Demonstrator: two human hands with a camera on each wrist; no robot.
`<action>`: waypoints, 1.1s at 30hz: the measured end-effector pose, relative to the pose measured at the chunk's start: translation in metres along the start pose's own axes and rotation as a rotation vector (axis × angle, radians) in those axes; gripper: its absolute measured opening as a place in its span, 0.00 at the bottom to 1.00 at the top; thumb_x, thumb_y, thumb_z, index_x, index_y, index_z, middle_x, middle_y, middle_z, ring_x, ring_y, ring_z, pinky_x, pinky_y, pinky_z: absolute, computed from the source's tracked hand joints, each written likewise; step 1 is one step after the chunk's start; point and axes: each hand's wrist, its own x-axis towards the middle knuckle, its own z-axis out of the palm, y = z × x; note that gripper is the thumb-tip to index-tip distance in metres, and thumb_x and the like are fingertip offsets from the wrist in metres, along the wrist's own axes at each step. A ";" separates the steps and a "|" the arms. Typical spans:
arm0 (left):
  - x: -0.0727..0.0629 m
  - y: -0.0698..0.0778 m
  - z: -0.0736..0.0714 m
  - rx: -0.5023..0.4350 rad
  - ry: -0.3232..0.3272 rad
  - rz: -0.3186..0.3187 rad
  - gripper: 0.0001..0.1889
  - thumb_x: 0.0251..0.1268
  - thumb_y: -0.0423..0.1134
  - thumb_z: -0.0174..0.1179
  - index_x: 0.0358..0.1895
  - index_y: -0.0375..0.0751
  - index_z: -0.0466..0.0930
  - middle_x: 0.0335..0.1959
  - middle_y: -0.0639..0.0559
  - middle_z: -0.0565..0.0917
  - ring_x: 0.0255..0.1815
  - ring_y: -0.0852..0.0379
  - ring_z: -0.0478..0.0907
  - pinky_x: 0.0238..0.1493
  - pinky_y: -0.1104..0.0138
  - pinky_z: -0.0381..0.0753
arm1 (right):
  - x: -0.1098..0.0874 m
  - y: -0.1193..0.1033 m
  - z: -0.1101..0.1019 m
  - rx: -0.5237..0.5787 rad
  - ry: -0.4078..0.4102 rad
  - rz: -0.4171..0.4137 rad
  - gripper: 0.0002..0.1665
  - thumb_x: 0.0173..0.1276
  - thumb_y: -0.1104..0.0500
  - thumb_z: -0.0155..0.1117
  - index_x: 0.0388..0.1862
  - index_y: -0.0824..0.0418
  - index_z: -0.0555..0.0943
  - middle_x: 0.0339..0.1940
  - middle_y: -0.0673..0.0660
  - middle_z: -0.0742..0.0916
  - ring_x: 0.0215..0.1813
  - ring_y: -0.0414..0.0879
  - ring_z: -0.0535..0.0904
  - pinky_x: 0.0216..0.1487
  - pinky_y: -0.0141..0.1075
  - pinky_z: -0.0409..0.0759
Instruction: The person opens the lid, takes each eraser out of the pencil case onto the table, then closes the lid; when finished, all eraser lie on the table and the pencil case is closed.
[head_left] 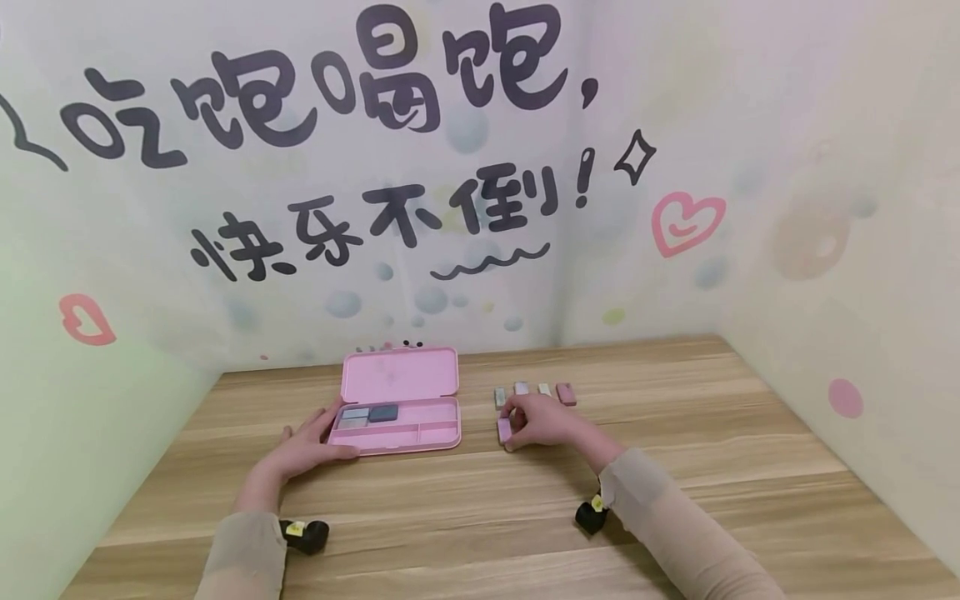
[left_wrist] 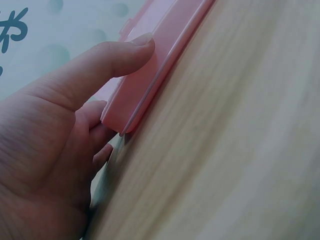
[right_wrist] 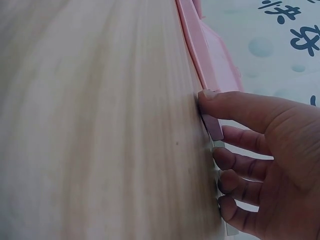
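Observation:
An open pink pencil case [head_left: 439, 412] lies flat with its lid [head_left: 399, 375] leaning back. My left hand [head_left: 306, 448] holds the case's left end, thumb along the front edge and fingers around the side. Inside, at the upper left, sit a dark block [head_left: 383, 412] and two paler grey ones. To the right of the case, my right hand [head_left: 542, 419] pinches a small purple rectangular block [head_left: 504, 430] between thumb and index finger, low at the table. The right wrist view shows this purple block [right_wrist: 212, 127] under the thumb, the other fingers curled loosely.
Behind the right hand several small blocks stand in a row, among them a grey-green one [head_left: 500, 397], a pale one [head_left: 544, 389] and a dusty-red one [head_left: 566, 394]. The wooden table [head_left: 450, 525] meets a printed wall backdrop [head_left: 600, 275] at the rear.

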 end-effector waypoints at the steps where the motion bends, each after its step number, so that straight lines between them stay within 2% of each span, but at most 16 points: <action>1: 0.000 0.000 0.000 -0.001 0.000 -0.001 0.57 0.53 0.59 0.67 0.78 0.41 0.41 0.76 0.30 0.46 0.75 0.31 0.35 0.65 0.34 0.22 | 0.000 0.000 0.000 -0.003 -0.003 -0.001 0.22 0.53 0.56 0.78 0.44 0.56 0.79 0.29 0.49 0.79 0.34 0.42 0.73 0.37 0.37 0.73; 11: -0.001 0.002 -0.005 -0.003 0.000 0.000 0.57 0.54 0.59 0.67 0.78 0.40 0.41 0.76 0.29 0.45 0.75 0.31 0.35 0.64 0.34 0.21 | 0.002 -0.003 -0.003 -0.016 -0.018 -0.012 0.24 0.52 0.54 0.78 0.47 0.57 0.79 0.30 0.49 0.79 0.33 0.42 0.73 0.37 0.37 0.73; 13: -0.002 0.002 -0.005 -0.015 0.006 0.001 0.56 0.53 0.59 0.67 0.78 0.40 0.42 0.76 0.29 0.46 0.75 0.31 0.36 0.64 0.34 0.21 | 0.002 -0.005 -0.007 -0.037 -0.018 0.005 0.26 0.52 0.52 0.79 0.48 0.56 0.80 0.30 0.48 0.79 0.33 0.42 0.73 0.42 0.40 0.72; 16: -0.002 0.003 -0.005 -0.030 0.005 0.006 0.56 0.54 0.58 0.67 0.78 0.40 0.42 0.76 0.29 0.46 0.75 0.30 0.35 0.64 0.34 0.20 | 0.003 -0.009 -0.014 -0.097 -0.013 0.054 0.29 0.51 0.47 0.78 0.51 0.51 0.80 0.30 0.44 0.80 0.35 0.41 0.74 0.52 0.51 0.65; 18: -0.002 0.003 -0.006 -0.037 0.007 0.008 0.56 0.53 0.58 0.67 0.78 0.40 0.42 0.75 0.29 0.46 0.75 0.30 0.35 0.64 0.34 0.20 | 0.006 -0.013 -0.020 -0.115 -0.022 0.067 0.28 0.52 0.47 0.77 0.52 0.50 0.80 0.30 0.44 0.80 0.35 0.41 0.74 0.53 0.58 0.62; 19: -0.002 0.004 -0.006 -0.032 0.010 0.008 0.56 0.53 0.59 0.67 0.78 0.40 0.42 0.75 0.29 0.46 0.75 0.30 0.35 0.64 0.34 0.21 | 0.008 -0.015 -0.022 -0.119 -0.030 0.059 0.28 0.53 0.47 0.76 0.52 0.50 0.80 0.30 0.44 0.80 0.35 0.41 0.74 0.54 0.57 0.63; 20: -0.003 0.004 -0.006 -0.034 0.004 0.008 0.56 0.54 0.59 0.67 0.78 0.39 0.42 0.75 0.28 0.45 0.75 0.30 0.35 0.64 0.34 0.20 | 0.012 -0.017 -0.025 -0.110 -0.044 0.039 0.27 0.54 0.49 0.75 0.53 0.52 0.79 0.31 0.45 0.80 0.35 0.41 0.74 0.52 0.54 0.67; 22: -0.003 0.003 -0.006 -0.027 0.007 0.007 0.57 0.53 0.59 0.67 0.78 0.40 0.42 0.75 0.29 0.46 0.75 0.30 0.35 0.64 0.34 0.21 | 0.019 -0.024 -0.028 -0.088 -0.079 -0.002 0.26 0.57 0.54 0.73 0.55 0.55 0.79 0.31 0.47 0.80 0.34 0.42 0.75 0.44 0.46 0.74; 24: -0.003 0.002 -0.006 -0.026 0.009 0.005 0.57 0.53 0.59 0.67 0.78 0.40 0.42 0.76 0.29 0.46 0.75 0.31 0.35 0.64 0.34 0.21 | 0.029 -0.031 -0.029 -0.072 -0.118 -0.028 0.25 0.60 0.57 0.71 0.56 0.58 0.79 0.33 0.50 0.81 0.34 0.44 0.75 0.35 0.40 0.76; 28: -0.003 0.002 -0.004 -0.026 0.010 0.002 0.57 0.53 0.59 0.68 0.78 0.41 0.42 0.76 0.29 0.46 0.75 0.31 0.35 0.64 0.33 0.21 | 0.050 -0.045 -0.027 -0.086 -0.169 -0.053 0.24 0.62 0.58 0.69 0.59 0.55 0.78 0.36 0.50 0.81 0.36 0.45 0.76 0.35 0.38 0.76; 33: -0.004 0.004 -0.001 -0.021 0.005 0.004 0.57 0.53 0.58 0.68 0.78 0.40 0.41 0.76 0.29 0.46 0.75 0.31 0.35 0.64 0.33 0.21 | 0.076 -0.060 -0.018 -0.094 -0.189 -0.133 0.22 0.64 0.58 0.67 0.58 0.51 0.80 0.40 0.50 0.82 0.39 0.44 0.76 0.39 0.35 0.76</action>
